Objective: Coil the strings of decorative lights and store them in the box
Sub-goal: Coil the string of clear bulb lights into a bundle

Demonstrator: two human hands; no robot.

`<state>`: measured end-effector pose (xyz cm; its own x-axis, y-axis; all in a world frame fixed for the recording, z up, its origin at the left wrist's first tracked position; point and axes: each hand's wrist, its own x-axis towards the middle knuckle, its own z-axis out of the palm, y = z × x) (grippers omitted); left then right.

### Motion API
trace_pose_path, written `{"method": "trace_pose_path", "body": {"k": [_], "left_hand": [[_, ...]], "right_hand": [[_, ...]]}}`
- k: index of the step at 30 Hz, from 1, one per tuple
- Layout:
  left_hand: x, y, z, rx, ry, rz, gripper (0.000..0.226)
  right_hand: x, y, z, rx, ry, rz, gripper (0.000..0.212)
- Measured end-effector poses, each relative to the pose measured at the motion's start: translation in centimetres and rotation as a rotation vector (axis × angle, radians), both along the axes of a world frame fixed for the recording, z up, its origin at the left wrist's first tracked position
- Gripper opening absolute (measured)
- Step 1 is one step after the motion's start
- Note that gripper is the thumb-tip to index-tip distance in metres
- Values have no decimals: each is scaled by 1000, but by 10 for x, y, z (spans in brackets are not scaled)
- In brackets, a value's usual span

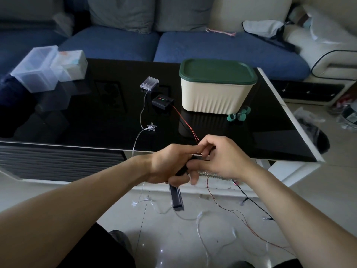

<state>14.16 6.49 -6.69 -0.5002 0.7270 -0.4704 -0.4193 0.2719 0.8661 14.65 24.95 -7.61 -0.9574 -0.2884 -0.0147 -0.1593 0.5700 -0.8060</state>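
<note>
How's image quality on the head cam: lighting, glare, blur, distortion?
Head view: dim, flat light; glossy black table mirrors the cream box; far-left clear containers smeared; wide-angle bends the table edge; both hands sharp, left hand, right hand.

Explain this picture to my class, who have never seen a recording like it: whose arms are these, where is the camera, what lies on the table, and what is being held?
There is no machine. A person wears one camera on the head, looking forward and down, so the arms are their own. The left hand grips a long black bar-shaped object; what it is cannot be told. The right hand pinches a thin red wire running from a small black switch box. On the glossy black table stand a cream ribbed plastic box with its dark green lid on, a clear plastic battery case and a clear star-shaped light. More light strings trail over the floor.
</note>
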Motion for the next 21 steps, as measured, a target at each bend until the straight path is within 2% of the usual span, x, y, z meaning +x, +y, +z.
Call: {"method": "trace_pose_path", "body": {"k": [2,4,6,9,13,17,21], "left_hand": [[-2,-1,0,10,-53,-37,44],[-4,-3,0,-32,-89,-74,52],[-3,-5,0,-96,-84,-103,62],[1,-5,2,-117,-45,-97,51],[-1,-4,2,-68,-47,77,43],[-3,-5,2,58,-108,273,37],[-9,-8,3,211,-140,477,37]], "right_hand": [[0,4,1,-135,-136,95,40],[-1,11,1,-235,-236,199,38],[-4,18,-1,-277,-248,212,38],[-9,25,-3,-321,-193,152,36],[-9,27,-3,-260,-220,132,38],[-6,25,-9,-233,-315,108,26],[-3,23,-13,-173,-456,-4,45]]}}
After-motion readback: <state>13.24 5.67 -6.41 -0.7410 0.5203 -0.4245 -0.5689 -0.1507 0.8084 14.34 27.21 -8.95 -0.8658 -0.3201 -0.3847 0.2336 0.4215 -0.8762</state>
